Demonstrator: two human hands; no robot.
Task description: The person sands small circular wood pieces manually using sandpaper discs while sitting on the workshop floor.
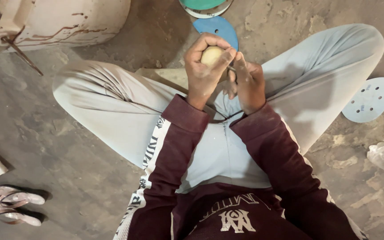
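Fig.: my left hand [203,71] grips the round tan piece [211,56] w/ fingers curled; right hand [247,84], fingertips pinched on it, sits at 4 o'clock.

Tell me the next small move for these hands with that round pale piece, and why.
Probably turn the round pale piece a little within the left hand to bring a fresh side round. That hand wraps it from behind, leaving only one face showing, and the right hand presses its fingertips against that face. What the right hand holds, if anything, cannot be made out.
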